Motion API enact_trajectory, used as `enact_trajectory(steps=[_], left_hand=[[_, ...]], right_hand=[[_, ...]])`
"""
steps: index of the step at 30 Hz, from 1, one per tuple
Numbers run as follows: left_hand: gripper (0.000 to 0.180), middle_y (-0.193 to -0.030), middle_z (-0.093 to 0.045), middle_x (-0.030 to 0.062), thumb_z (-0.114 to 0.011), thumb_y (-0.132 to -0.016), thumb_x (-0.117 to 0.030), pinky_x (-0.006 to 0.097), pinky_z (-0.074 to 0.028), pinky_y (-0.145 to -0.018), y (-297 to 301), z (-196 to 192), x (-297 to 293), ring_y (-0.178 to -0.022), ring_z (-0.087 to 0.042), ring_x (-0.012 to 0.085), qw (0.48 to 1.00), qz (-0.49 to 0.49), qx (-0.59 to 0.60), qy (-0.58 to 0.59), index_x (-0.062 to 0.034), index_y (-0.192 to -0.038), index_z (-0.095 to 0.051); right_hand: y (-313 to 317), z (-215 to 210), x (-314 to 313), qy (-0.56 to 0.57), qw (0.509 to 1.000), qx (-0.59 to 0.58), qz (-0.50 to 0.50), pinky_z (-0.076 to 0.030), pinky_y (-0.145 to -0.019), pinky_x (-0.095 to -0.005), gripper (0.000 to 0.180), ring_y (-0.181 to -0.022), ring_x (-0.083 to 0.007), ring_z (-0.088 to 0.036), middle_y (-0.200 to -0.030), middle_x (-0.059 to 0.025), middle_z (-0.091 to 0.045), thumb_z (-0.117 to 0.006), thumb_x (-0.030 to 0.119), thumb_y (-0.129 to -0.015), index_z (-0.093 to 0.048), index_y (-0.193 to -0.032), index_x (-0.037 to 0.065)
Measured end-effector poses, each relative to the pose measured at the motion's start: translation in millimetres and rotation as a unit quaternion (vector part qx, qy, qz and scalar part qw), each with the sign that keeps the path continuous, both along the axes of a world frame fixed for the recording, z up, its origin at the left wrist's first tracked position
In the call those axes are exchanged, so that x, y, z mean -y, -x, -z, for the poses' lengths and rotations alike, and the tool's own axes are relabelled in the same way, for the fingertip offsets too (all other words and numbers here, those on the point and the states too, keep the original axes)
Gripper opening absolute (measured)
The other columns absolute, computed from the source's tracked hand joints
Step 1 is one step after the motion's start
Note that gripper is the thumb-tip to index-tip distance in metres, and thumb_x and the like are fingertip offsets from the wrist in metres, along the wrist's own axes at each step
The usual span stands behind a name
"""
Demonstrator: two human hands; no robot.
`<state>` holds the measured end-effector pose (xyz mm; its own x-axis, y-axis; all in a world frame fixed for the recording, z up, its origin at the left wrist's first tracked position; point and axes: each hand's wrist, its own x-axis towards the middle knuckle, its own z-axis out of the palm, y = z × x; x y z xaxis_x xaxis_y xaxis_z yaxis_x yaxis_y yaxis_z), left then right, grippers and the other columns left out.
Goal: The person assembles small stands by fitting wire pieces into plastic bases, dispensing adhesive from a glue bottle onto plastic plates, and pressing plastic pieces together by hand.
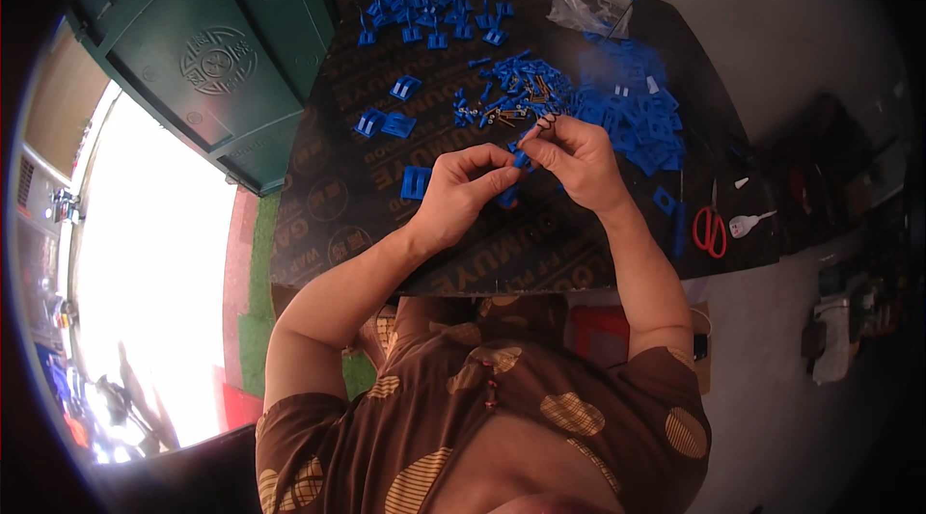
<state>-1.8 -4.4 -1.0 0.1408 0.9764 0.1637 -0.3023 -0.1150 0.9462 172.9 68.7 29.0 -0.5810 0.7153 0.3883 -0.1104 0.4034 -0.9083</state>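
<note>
2 hands (455, 192) (585, 165) pinch blue piece (522, 158), wire (546, 122).

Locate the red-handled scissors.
In the head view, the red-handled scissors lie on the table at right, just left of the small white object.

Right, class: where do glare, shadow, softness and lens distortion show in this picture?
Head view: glare burns the opening at left to white; head view: beyond the table, the right side sinks into shadow; head view: the table's sides bow, corners go black; head view: the screws lack crisp detail.

Scissors (712, 211) right of the hands (586, 165)
</note>
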Motion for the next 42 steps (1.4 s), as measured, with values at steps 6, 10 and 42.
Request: enact_trajectory(steps=[6, 10, 42], left_hand=[[0.014, -0.093, -0.064, 0.0037, -0.059, -0.090, -0.007, 0.024, -0.050, -0.073, -1, 4, 0, -0.080, -0.058, 0.0087, 1.000, 0.003, -0.019, -0.016, 0.0012, -0.101, -0.063], [0.014, -0.094, -0.064, 0.0034, -0.058, -0.090, -0.007, 0.024, -0.050, -0.074, 0, 3, 0, -0.081, -0.058, 0.0086, 0.999, 0.001, -0.029, -0.015, 0.0013, -0.100, -0.063], [0.019, -0.090, -0.054, 0.0080, -0.061, -0.080, -0.002, 0.023, -0.042, -0.052, -12, -3, 12, -0.061, -0.054, 0.0111, 0.945, -0.154, -0.203, -0.205, 0.0008, -0.098, -0.059]], right_hand=[[0, 0, 3, 0.010, 1.000, 0.013, 0.003, -0.048, -0.060, -0.0218, 0.012, -0.068, -0.0088, -0.060, -0.076, -0.0049, -0.065, -0.066, 0.010, -0.086, -0.064, -0.086, -0.002], [0, 1, 2, 0.001, 1.000, 0.025, 0.002, -0.048, -0.060, -0.0218, 0.013, -0.068, -0.0088, -0.060, -0.076, -0.0050, -0.065, -0.066, 0.010, -0.085, -0.064, -0.086, -0.002], [19, 26, -235, -0.126, 0.923, 0.094, 0.351, -0.044, -0.056, -0.0295, 0.021, -0.058, -0.0153, -0.059, -0.062, -0.0090, -0.064, -0.065, 0.018, -0.079, -0.065, -0.073, -0.002]])
